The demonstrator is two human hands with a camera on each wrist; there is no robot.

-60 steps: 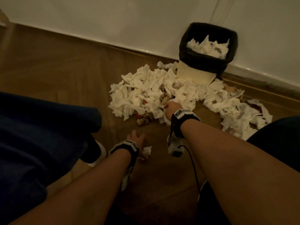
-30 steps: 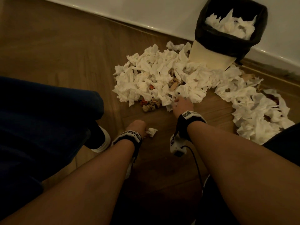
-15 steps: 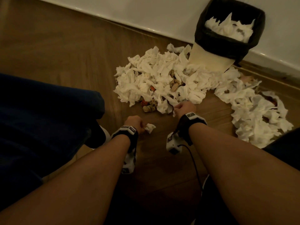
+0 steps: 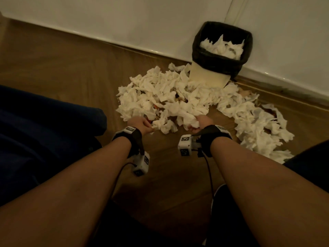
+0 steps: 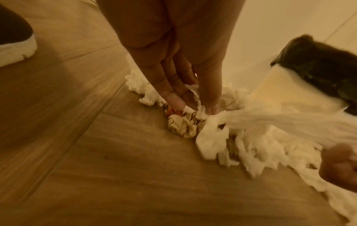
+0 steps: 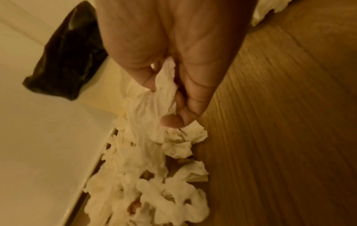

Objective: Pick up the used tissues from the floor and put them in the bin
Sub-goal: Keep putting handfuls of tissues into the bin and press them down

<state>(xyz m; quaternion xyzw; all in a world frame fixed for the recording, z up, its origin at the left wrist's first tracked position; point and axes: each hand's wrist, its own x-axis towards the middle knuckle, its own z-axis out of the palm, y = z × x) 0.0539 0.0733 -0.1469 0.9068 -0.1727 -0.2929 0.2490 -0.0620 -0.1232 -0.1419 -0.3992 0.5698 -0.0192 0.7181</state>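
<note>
A big heap of crumpled white tissues (image 4: pixel 170 97) lies on the wooden floor in front of a cream bin (image 4: pixel 208 77) lined with a black bag and part full of tissues. My left hand (image 4: pixel 142 124) is at the heap's near left edge, its fingers pinching a tissue (image 5: pixel 193 97) beside brownish food scraps (image 5: pixel 181 125). My right hand (image 4: pixel 199 124) grips a bunch of tissues (image 6: pixel 154 107) at the near right edge of the heap. More tissues (image 4: pixel 258 125) trail off to the right.
The white wall and skirting (image 4: pixel 124 24) run behind the bin. My knees in dark clothing (image 4: pixel 35 139) flank both arms, and a dark shoe with a white sole (image 5: pixel 13 42) stands to the left. Bare floorboards (image 4: pixel 53 68) lie left of the heap.
My left hand picked a small tissue off the floor and moved forward to the heap. My right hand closed on tissues at the heap's edge. The head view tilted and shifted.
</note>
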